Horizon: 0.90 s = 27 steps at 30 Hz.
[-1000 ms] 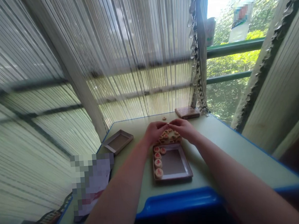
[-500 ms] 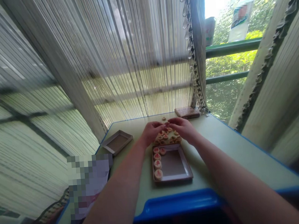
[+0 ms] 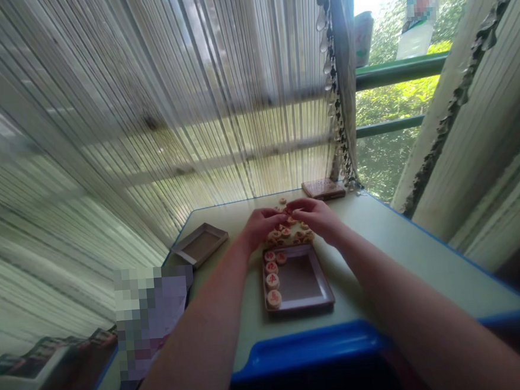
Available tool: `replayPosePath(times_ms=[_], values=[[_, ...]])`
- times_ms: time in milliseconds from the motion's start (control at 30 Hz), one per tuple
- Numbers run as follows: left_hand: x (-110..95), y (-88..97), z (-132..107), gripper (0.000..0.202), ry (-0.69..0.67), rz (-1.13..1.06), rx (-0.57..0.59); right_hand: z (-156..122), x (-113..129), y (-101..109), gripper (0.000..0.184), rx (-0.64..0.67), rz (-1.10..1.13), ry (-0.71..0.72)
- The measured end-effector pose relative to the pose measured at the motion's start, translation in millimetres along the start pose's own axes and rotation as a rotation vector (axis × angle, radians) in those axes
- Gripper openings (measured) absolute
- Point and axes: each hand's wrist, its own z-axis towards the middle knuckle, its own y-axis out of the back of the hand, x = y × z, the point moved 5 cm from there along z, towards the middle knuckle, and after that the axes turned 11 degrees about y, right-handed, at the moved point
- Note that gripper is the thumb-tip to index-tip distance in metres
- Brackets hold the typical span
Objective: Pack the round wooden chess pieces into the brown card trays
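My left hand (image 3: 263, 224) and my right hand (image 3: 313, 215) meet fingertip to fingertip above a pile of round Chinese chess pieces (image 3: 284, 233). Between the closed fingers of both hands is a small piece with red marking, mostly covered. Just on my side of the pile lies a shallow open box (image 3: 328, 291). Down its left side runs a column of several chess pieces with red characters (image 3: 272, 281), and another piece (image 3: 281, 257) sits beside the top one. A single piece (image 3: 283, 201) lies beyond my hands.
To the left lies an empty box lid (image 3: 201, 245), with a blurred-out flat object (image 3: 162, 320) nearer me. A brown box (image 3: 323, 189) rests at the table's far edge. The table (image 3: 407, 268) has a blue rim; string curtains (image 3: 235, 90) hang behind it. A bottle (image 3: 417, 17) and a can (image 3: 363, 38) stand by the window.
The view has shifted slightly, so the table and boxes sit a little higher. Both hands stay together over the pile, with the fingers slightly repositioned around the piece.
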Motion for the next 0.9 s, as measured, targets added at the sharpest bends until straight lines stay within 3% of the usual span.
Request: replayPosePath(times_ms=[267, 500, 600, 733, 900], values=[[2.0, 3.3, 1.7, 0.025, 0.032, -0.052, -0.037, 1.9, 0.3, -2.4, 0.028, 0.044, -0.185, 0.134], [3.5, 3.4, 0.3, 0.022, 0.02, -0.07, 0.016, -0.7, 10.0, -1.8, 0.025, 0.077, -0.511, 0.381], [3.3, 7.9, 0.5, 0.023, 0.012, -0.005, -0.031, -3.9, 11.1, -1.7, 0.024, 0.133, -0.576, 0.326], [-9.3, 17.3, -6.4, 0.023, -0.088, 0.21, -0.163, -14.2, 12.5, -7.1, 0.024, 0.311, -0.624, 0.221], [-13.9, 17.5, -31.8, 0.021, -0.198, 0.565, -0.067, -26.9, 19.8, -18.1, 0.028, 0.451, -0.62, 0.213]])
